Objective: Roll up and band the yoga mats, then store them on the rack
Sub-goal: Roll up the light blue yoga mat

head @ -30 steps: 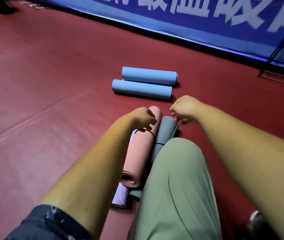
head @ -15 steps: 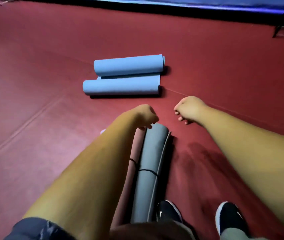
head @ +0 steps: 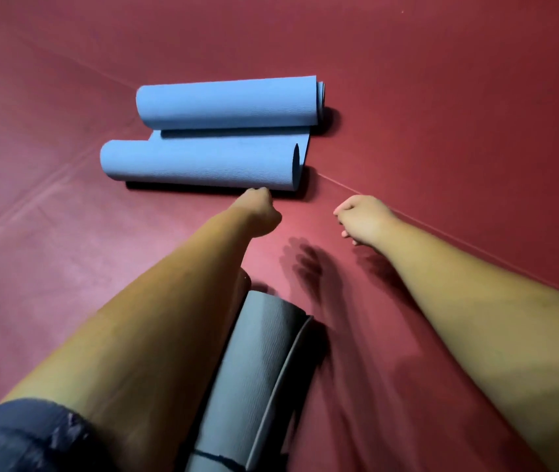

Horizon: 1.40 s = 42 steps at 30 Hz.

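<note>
Two light blue rolled mats lie side by side across the red floor, the far roll (head: 227,102) and the near roll (head: 199,165), with a flat blue flap between them. No band shows on either. My left hand (head: 259,212) is a closed fist, its knuckles at the near roll's front edge. To its right, my right hand (head: 363,218) hovers over bare floor with fingers curled in and nothing seen in it. A grey rolled mat (head: 257,362) with a black band (head: 216,458) lies lengthwise under my arms. A pink mat (head: 243,281) beside it is almost wholly hidden by my left forearm.
The red sports floor (head: 441,114) stretches all around, with a thin seam line (head: 343,185) running from the near blue roll towards the right. No rack is in view.
Both hands have left the pink and grey mats and moved forward to the blue rolls. The view has tilted down; the wall banner, my knee and shoes have dropped out of view.
</note>
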Tool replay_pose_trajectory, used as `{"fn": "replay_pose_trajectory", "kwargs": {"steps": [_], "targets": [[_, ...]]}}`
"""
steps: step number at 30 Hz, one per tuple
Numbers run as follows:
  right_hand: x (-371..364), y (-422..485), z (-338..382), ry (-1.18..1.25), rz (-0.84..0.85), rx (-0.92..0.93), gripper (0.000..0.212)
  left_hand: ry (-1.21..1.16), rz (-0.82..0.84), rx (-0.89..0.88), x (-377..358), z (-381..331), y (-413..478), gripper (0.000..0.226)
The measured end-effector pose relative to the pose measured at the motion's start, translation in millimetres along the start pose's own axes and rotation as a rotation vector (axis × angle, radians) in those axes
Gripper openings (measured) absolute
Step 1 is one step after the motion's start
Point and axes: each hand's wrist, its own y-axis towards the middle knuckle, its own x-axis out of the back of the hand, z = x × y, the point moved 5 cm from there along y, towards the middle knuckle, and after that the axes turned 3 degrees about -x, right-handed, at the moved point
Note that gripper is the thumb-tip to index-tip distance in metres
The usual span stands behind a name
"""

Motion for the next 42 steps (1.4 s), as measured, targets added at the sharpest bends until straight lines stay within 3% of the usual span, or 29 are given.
{"fn": "replay_pose_trajectory", "kwargs": {"steps": [3, 6, 11, 14, 20, 24, 28, 34, 39, 42], "targets": [[-7.7, 40.3, 5.1, -0.097, -0.039, 0.060, 0.027, 0.055, -0.047, 0.022, 2.7, 6.9, 39.3, 0.032], [-26.4, 76.2, -6.4, -0.215, -0.003, 0.052, 0.023, 0.085, -0.084, 0.042, -1.1, 17.5, 71.8, 0.048], [-60.9, 92.8, -46.6, -0.388, 0.022, -0.028, 0.040, 0.117, -0.070, 0.045, -15.0, 38.0, 104.6, 0.057], [-76.8, 77.3, -66.6, -0.475, -0.002, -0.094, 0.036, 0.112, -0.091, 0.052, -19.9, 45.0, 115.8, 0.054], [-89.7, 85.7, -69.9, -0.593, -0.025, -0.096, 0.030, 0.063, -0.125, 0.002, -26.3, 38.5, 136.6, 0.074], [-91.1, 92.1, -64.1, -0.666, 0.027, -0.089, 0.025, 0.170, -0.124, 0.066, -29.7, 38.1, 146.9, 0.071], [-93.4, 92.8, -68.5, -0.687, 0.008, -0.069, 0.023, 0.254, -0.052, 0.000, -37.6, 44.1, 153.4, 0.088], [-92.4, 83.5, -74.7, -0.708, 0.008, -0.030, 0.031, 0.410, -0.165, 0.004, -31.2, 46.8, 156.1, 0.085], [-85.0, 84.4, -81.6, -0.693, 0.042, -0.052, 0.034, 0.580, -0.347, 0.032, -33.3, 51.3, 145.3, 0.049], [-86.0, 84.2, -86.5, -0.719, 0.086, -0.049, 0.048, 0.523, -0.263, 0.051, -41.5, 61.2, 149.0, 0.063]]}}
